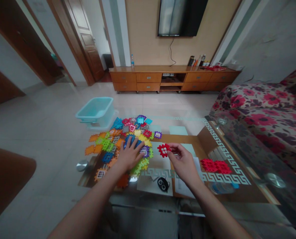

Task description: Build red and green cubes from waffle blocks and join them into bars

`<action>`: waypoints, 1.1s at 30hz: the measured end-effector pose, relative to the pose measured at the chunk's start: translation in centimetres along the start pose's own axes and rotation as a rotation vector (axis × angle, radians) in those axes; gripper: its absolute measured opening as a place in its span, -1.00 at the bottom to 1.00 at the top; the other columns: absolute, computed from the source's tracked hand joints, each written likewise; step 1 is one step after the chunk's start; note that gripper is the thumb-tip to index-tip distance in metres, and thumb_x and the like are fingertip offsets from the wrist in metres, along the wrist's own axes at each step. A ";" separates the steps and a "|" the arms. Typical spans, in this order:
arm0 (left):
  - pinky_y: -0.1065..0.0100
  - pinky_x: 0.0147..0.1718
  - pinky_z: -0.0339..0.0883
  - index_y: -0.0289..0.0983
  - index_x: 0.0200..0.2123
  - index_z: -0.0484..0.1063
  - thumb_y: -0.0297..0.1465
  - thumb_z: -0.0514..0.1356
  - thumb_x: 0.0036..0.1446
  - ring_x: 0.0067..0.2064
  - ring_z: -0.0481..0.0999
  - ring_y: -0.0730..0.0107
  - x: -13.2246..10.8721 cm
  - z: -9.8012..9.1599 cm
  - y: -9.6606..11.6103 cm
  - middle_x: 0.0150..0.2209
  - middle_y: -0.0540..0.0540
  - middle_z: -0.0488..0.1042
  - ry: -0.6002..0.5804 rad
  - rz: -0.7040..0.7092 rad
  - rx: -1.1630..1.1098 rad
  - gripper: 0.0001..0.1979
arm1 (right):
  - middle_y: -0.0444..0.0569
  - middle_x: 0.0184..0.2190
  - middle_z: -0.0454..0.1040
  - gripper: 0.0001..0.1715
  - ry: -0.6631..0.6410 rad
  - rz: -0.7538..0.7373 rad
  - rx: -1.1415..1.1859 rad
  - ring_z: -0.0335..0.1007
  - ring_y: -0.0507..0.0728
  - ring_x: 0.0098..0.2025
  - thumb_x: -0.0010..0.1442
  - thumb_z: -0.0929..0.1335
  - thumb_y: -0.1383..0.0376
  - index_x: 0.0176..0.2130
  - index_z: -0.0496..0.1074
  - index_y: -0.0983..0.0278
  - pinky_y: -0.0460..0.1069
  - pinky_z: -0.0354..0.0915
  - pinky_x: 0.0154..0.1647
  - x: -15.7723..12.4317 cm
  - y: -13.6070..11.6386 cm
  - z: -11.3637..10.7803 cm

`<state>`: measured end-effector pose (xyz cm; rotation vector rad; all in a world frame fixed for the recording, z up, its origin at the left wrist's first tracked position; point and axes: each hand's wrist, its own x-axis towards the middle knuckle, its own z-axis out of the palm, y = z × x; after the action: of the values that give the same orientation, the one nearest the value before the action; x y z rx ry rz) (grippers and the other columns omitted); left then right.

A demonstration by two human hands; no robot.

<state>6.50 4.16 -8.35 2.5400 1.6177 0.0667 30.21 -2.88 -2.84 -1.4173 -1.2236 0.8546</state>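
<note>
Closest to the camera are the person's two bare forearms, coming up from the bottom corners and reaching over a glass table with a Greek-key style border on it. The right hand has a red gear-edged piece pinched by its edge between thumb and fingers, held up over the middle of the table, clear of the other pieces, with its little white window pattern facing the camera. The left hand isn't gripping anything that I can see: fingers spread wide, palm down over a big messy pile of colorful pieces. There's orange, lime green, yellow, blue, purple and more red in there, all overlapping, and some have window patterns too. Off to the right of the right hand, near the border, there's a group of red pieces bunched together, well apart from the pile. Between the forearms is a black thing with two white rings on it, kinda like a pair of eyes, and just right of it some white paper. A clear bottle with a blue cap lies on its side past the right forearm. Beyond the pile, over on the left, sits a turquoise plastic tub, and a flowery sofa runs along the right.
</note>
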 end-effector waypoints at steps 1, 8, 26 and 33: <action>-0.38 0.28 -0.28 0.15 0.38 0.01 0.07 -0.16 0.33 0.46 -0.21 -0.18 -0.4 -0.1 0.1 0.46 -0.03 -0.04 0.000 0.023 -0.009 -0.40 | 0.06 -0.23 0.58 -0.70 -0.008 -0.001 -0.005 0.52 0.18 -0.22 0.16 0.38 0.17 -0.13 0.46 0.27 0.06 0.43 -0.23 0.0 0.0 0.0; -0.30 0.30 -0.16 -0.03 0.45 -0.18 0.16 -0.08 0.25 0.46 -0.16 -0.15 -1.1 -0.5 -2.7 0.47 -0.13 -0.13 0.038 0.012 -0.032 -0.19 | 0.05 -0.21 0.59 -0.72 -0.011 -0.014 -0.005 0.52 0.18 -0.22 0.16 0.39 0.15 -0.16 0.46 0.24 0.05 0.43 -0.24 -0.1 -0.1 0.1; -0.03 0.32 -0.01 -0.34 0.40 0.03 0.04 -0.04 0.26 0.43 0.01 -0.11 -1.2 -0.6 -12.8 0.43 -0.36 -0.02 -0.075 -0.270 -0.025 -0.20 | 0.06 -0.26 0.59 -0.68 0.020 -0.019 0.011 0.52 0.17 -0.25 0.13 0.42 0.13 -0.16 0.48 0.26 0.04 0.44 -0.29 0.0 -0.2 -0.2; -0.03 0.24 0.13 -0.33 0.30 0.20 -0.07 -0.10 0.33 0.32 0.23 -0.07 0.3 -2.0 -10.4 0.33 -0.33 0.22 0.111 -0.277 0.013 -0.37 | 0.04 -0.25 0.59 -0.71 -0.006 -0.014 0.007 0.52 0.17 -0.26 0.14 0.41 0.15 -0.17 0.48 0.24 0.04 0.44 -0.28 0.0 0.0 0.0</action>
<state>-2.92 8.93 -7.79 2.3327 2.0011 0.1725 30.18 -2.89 -2.87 -1.4007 -1.2323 0.8530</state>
